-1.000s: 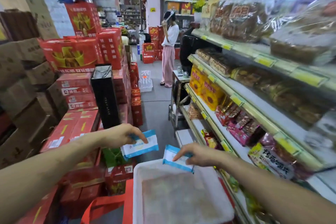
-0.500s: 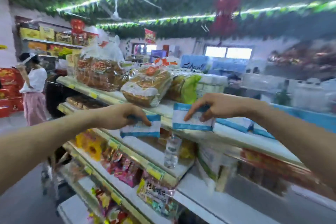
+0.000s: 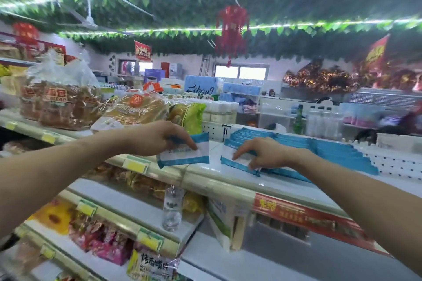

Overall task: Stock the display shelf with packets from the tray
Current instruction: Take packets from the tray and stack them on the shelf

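Left hand (image 3: 157, 137) fingers pinch a blue-white packet (image 3: 186, 151) over the top shelf (image 3: 228, 180); right hand (image 3: 266, 155) fingers pinch second packet (image 3: 233, 159) against the packet row (image 3: 319, 150).

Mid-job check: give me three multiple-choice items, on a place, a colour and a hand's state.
1. The right-hand packet is: A. on a lower shelf B. on the top shelf, at the end of the row of packets C. on the floor
2. The left-hand packet is: A. red B. green C. blue and white
3. The left hand is: A. gripping its packet B. hanging empty C. flat on the shelf
1 B, the right hand holds it against the row; 2 C, blue borders, white panel; 3 A, it pinches the packet's top edge.
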Tool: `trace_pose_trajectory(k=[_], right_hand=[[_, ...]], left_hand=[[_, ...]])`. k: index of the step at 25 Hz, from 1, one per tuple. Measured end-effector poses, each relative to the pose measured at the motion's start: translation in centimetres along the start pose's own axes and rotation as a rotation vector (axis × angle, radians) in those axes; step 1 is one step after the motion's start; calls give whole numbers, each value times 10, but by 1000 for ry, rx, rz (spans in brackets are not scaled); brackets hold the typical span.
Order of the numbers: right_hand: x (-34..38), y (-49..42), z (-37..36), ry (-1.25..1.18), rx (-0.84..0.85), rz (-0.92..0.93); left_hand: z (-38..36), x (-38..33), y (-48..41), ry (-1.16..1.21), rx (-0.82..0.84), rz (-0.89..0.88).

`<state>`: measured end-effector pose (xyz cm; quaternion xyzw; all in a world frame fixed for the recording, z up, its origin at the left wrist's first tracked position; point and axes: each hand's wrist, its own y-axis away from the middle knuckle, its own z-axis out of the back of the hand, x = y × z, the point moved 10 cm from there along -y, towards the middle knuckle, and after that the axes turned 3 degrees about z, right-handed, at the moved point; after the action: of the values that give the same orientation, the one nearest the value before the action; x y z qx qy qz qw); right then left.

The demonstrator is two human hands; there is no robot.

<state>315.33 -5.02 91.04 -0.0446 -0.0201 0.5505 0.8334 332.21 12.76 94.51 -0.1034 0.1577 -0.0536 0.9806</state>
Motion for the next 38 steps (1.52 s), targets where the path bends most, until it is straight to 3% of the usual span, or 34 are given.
trace_pose_trajectory(k=[10,21,28,34,38], right_hand=[[-18,-16,-6,482,47,61],[-42,7,0,431,44,90],[-96,96,56,287,-98,-116],[-122,188,112,261,-590,-211],[-129,215,115,290,-610,-262]], left_hand=[[-5,20,-13,-39,-19,62],[-27,-6,-58,44,28,-39],[-61,-89,-130,29,52,-220],[-129,-185,-194,13,121,-486],[-139,-211,-213,-185,43,-625]])
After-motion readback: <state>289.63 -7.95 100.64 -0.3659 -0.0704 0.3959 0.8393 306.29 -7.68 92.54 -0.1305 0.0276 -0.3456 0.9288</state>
